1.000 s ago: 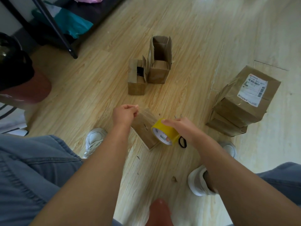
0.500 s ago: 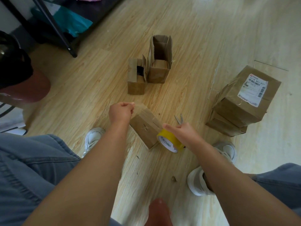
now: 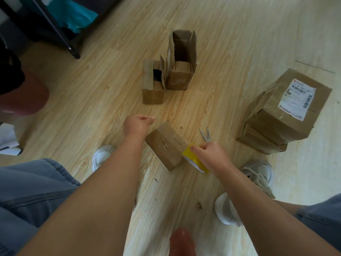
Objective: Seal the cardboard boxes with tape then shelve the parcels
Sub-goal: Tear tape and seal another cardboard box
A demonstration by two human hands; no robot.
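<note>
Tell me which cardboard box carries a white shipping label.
The big box topping the right-hand stack; the two open boxes and the small box by the tape roll show bare cardboard.

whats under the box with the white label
A flatter cardboard box lies under the labelled box, resting on the floor. Only its near sides show; its top is covered.

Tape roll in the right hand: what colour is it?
Yellow tape roll, whitish on its side; the head view shows it, gripped by the right hand.

tape roll [image 3: 191, 157] yellow | boxes [image 3: 167, 147] brown | floor [image 3: 110, 85] pale woodgrain | jeans [image 3: 27, 191] blue
</note>
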